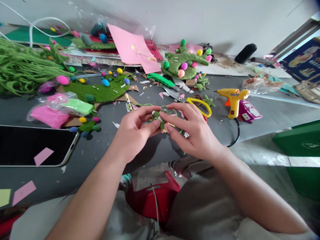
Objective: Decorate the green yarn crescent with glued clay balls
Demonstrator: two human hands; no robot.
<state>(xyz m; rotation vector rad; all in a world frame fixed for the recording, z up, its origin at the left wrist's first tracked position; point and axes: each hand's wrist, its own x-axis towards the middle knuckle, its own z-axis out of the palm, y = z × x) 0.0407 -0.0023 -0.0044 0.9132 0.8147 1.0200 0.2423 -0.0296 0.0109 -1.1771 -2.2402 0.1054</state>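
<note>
Above the front of the grey table, my left hand (136, 130) is closed, with thumb and fingers pinching a small green yarn-wrapped piece (162, 125) that shows some white. My right hand (193, 128) meets it from the other side, fingertips on the same piece, partly covering it. A thin strand of green yarn (175, 111) loops out behind the fingers. Just beyond my right hand lie scissors with yellow handles (208, 108). Past them is a green utility knife (160, 79).
A yellow glue gun (233, 100) stands at right with its black cord. Green yarn (30, 68) heaps at left, near a felt crescent with pompoms (100, 90), pink clay packs (50, 115) and a phone (32, 143). A yarn wreath (175, 66) lies at the back.
</note>
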